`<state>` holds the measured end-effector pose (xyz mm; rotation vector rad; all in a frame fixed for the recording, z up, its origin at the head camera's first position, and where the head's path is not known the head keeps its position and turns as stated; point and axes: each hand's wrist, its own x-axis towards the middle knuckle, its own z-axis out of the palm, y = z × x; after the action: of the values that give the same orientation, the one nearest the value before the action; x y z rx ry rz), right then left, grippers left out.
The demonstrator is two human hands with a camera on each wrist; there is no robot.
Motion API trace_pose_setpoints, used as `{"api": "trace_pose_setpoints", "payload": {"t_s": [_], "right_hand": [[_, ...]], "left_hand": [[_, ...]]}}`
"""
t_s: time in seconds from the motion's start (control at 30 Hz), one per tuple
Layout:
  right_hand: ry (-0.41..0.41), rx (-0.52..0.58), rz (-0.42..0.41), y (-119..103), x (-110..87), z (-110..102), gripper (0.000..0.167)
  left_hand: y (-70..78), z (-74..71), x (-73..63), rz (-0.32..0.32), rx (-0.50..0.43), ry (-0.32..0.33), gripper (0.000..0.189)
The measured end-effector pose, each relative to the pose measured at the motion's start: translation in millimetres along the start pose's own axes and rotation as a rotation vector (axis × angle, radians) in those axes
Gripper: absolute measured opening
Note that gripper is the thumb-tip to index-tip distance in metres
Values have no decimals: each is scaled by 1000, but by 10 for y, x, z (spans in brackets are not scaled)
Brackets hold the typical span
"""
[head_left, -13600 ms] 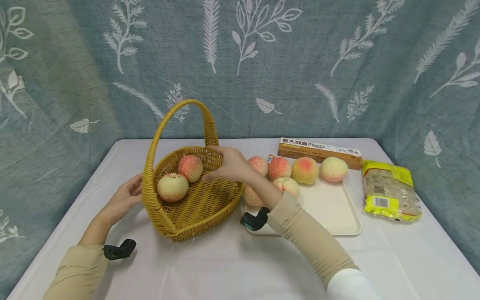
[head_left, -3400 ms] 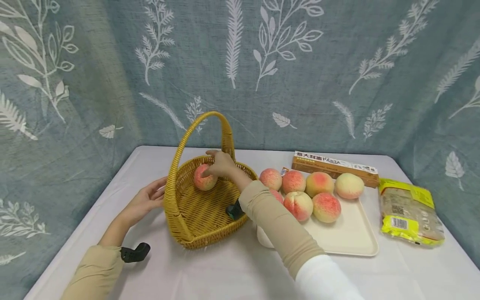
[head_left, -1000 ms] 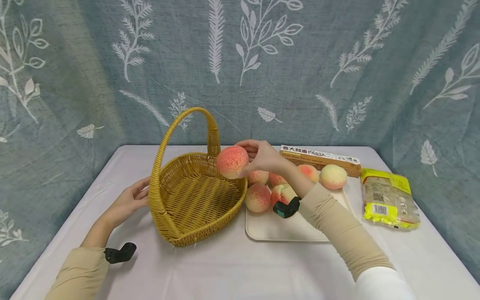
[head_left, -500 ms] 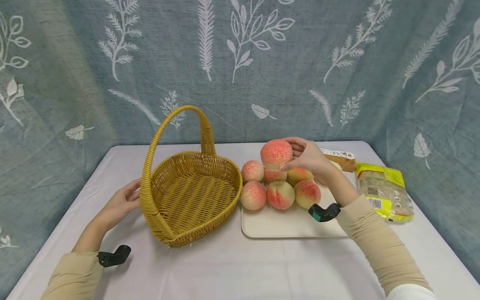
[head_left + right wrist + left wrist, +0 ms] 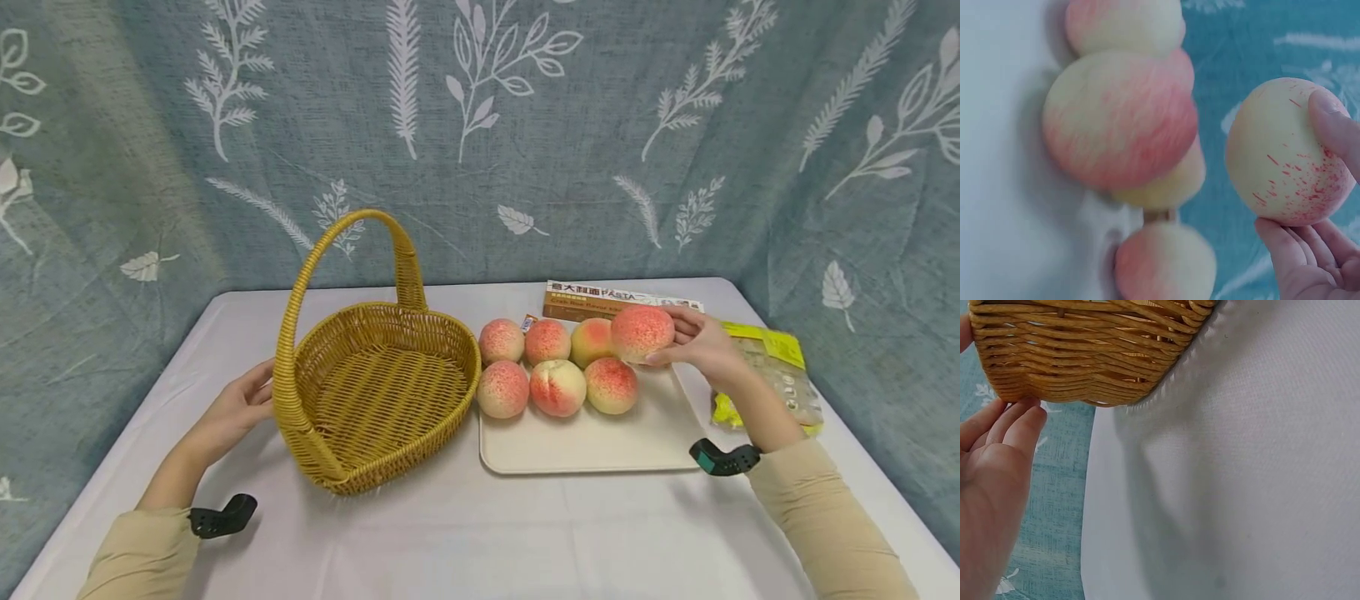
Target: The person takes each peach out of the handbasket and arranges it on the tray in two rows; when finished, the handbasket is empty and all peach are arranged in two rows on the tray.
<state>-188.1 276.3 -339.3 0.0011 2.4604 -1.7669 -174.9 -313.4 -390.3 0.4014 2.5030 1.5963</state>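
Note:
My right hand (image 5: 708, 350) pinches a red-speckled peach (image 5: 642, 333) between thumb and fingers, above the back right part of a cream tray (image 5: 592, 446). In the right wrist view the thumb lies on one side of this peach (image 5: 1288, 156), the fingertips on the other. Several other peaches (image 5: 558, 388) sit on the tray in two rows; the held one covers part of the back row. At left stands a yellow-brown wicker basket (image 5: 390, 400) with a tall handle, bare inside. My left hand (image 5: 232, 417) touches its left side, and in the left wrist view straight fingertips (image 5: 1025, 422) rest against the weave.
A pasta box (image 5: 573, 304) lies behind the tray, with a small wrapped item (image 5: 528, 321) near its left end. Right of the tray is a yellow and clear packet (image 5: 780, 375), partly behind my right hand. A patterned curtain (image 5: 480, 167) rises behind the white-covered table (image 5: 487, 542).
Two peaches were in the basket at first; both are out now. My right hand has lifted the last one and carried it rightward across the tray. My left hand stays at the basket.

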Motion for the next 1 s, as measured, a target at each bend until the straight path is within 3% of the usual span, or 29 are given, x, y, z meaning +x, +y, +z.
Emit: {"api": "trace_pose_setpoints", "payload": {"t_s": [0.23, 0.4, 0.67, 1.0], "right_hand": [[50, -29, 74, 274, -113, -204, 92], [33, -90, 58, 384, -175, -274, 91], [54, -217, 74, 500, -222, -261, 94], [26, -236, 78, 596, -222, -236, 90]], "left_hand": [[-8, 9, -7, 24, -27, 3, 75], [-19, 8, -4, 17, -25, 9, 75], [-33, 10, 1, 33, -35, 12, 75], [-22, 10, -1, 11, -12, 8, 76]]}}
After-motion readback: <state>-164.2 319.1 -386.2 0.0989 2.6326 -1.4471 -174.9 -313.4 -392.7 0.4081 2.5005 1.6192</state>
